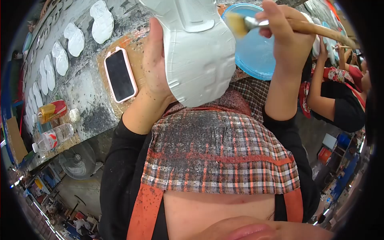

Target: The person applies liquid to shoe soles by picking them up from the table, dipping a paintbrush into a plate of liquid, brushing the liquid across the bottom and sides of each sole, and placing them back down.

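My left hand (155,66) is closed on the edge of a large white moulded piece (200,66), rounded and narrowing toward the top like a shoe sole, with a raised ridged part at its upper end. The piece is tilted up in front of my chest, and its far end runs out of view. In my right hand (290,34) is a paintbrush (312,30) with a wooden handle and metal ferrule. Its pale bristles, blurred, are just right of the white piece, over the rim of a blue basin (256,60). Whether bristles and piece touch I cannot tell.
Several white sole-shaped pieces (102,22) lie in a row on the stained table (86,94). A phone in a pink case (120,75) rests on a brown board. Near the left edge are a plastic bottle (54,137) and a red-yellow packet (52,111). Another person (336,96) works at right.
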### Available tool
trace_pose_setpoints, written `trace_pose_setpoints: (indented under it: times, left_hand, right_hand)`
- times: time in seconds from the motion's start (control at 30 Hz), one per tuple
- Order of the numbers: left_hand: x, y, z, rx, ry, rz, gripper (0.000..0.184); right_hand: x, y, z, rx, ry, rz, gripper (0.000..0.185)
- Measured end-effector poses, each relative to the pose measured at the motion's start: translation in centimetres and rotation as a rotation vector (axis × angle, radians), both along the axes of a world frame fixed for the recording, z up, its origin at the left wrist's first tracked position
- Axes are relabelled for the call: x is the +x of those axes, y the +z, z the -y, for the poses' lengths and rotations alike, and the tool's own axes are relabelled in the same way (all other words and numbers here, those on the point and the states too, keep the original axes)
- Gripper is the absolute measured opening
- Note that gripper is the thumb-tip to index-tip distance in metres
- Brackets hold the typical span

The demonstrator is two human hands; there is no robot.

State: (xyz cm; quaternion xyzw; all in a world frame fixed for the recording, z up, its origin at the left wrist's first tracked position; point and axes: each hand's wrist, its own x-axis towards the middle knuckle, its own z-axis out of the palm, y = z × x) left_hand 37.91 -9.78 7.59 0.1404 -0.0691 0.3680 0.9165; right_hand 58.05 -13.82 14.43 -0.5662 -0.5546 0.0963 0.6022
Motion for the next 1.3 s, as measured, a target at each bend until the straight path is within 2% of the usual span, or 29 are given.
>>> trace_pose_setpoints:
  times: [0.07,0.1,0.17,0.2,0.27,0.3,0.37,0.4,0.47,0.6,0.67,0.73,0.77,0.83,0.9,0.97,1.0,1.07,1.17,1.3]
  left_hand:
    - [0.0,0.3,0.1,0.054,0.070,-0.209,0.073]
    - [-0.1,0.3,0.0,0.053,0.074,-0.210,0.073]
    - [-0.1,0.0,0.3,0.055,0.034,-0.169,0.073]
    - [-0.1,0.2,0.4,0.055,0.030,-0.170,0.073]
    - [0.0,0.8,0.6,0.108,0.077,-0.287,0.072]
    - [0.0,0.8,0.5,0.112,0.084,-0.286,0.072]
    - [-0.1,0.3,0.4,0.005,0.084,-0.321,0.070]
    - [-0.2,-0.1,0.2,-0.039,0.072,-0.333,0.069]
    - [-0.3,-2.1,-0.5,-0.125,0.069,-0.280,0.063]
    - [-1.7,-5.7,-2.6,-0.231,-0.018,-0.151,0.055]
    - [-0.3,-0.4,-3.3,-0.271,0.318,-0.834,0.053]
    - [-1.3,-2.2,-8.3,-0.162,0.345,-0.760,0.054]
    - [-3.6,-9.5,-15.2,0.029,-0.044,0.033,0.056]
    - [-2.6,-5.8,-15.8,-0.197,0.481,-0.556,0.054]
    - [-3.2,-7.7,-17.8,-0.550,0.846,-0.807,0.046]
    - [-4.0,-8.1,-17.0,-0.425,0.793,-0.892,0.045]
    - [-4.3,-8.5,-16.1,-0.261,0.695,-0.900,0.046]
    - [-4.1,-7.3,-13.4,-0.130,0.492,-0.883,0.045]
    - [-3.4,-5.9,-9.6,0.076,0.336,-0.971,0.041]
    - [-3.8,-6.4,-7.0,0.250,0.186,-1.022,0.041]
  right_hand:
    - [0.9,0.1,0.7,0.049,0.029,-0.131,0.020]
    - [2.1,0.5,1.2,0.023,0.321,-0.115,0.017]
    - [0.3,-0.1,1.3,0.007,0.208,0.022,0.018]
    - [-0.7,0.1,0.8,-0.055,0.031,-0.005,0.019]
    - [0.9,-0.5,0.0,0.001,-0.025,-0.025,0.021]
    - [1.2,-0.6,0.6,-0.030,-0.162,-0.050,0.022]
    - [1.2,-0.5,1.3,0.046,-0.002,-0.111,0.024]
    - [0.9,-0.5,1.8,0.015,0.013,-0.056,0.026]
    - [1.4,-1.4,2.3,-0.021,0.072,-0.177,0.020]
    - [2.3,-3.3,3.5,-0.123,-0.006,-0.257,0.022]
    - [2.6,-3.6,3.8,-0.137,-0.006,-0.269,0.021]
    - [2.6,-3.8,4.0,-0.149,-0.004,-0.280,0.021]
    - [2.6,-3.8,4.0,-0.159,-0.001,-0.274,0.020]
    - [2.4,-3.8,4.2,-0.178,0.011,-0.261,0.019]
    - [2.4,-3.8,4.6,-0.163,0.035,-0.262,0.018]
    - [2.7,-4.3,5.0,-0.190,0.000,-0.275,0.018]
    - [3.0,-4.7,5.1,-0.224,-0.035,-0.289,0.018]
    - [3.4,-5.4,5.1,-0.246,-0.033,-0.309,0.018]
    - [3.4,-5.8,5.0,-0.280,-0.018,-0.322,0.018]
    - [3.2,-5.9,5.0,-0.288,-0.025,-0.322,0.018]
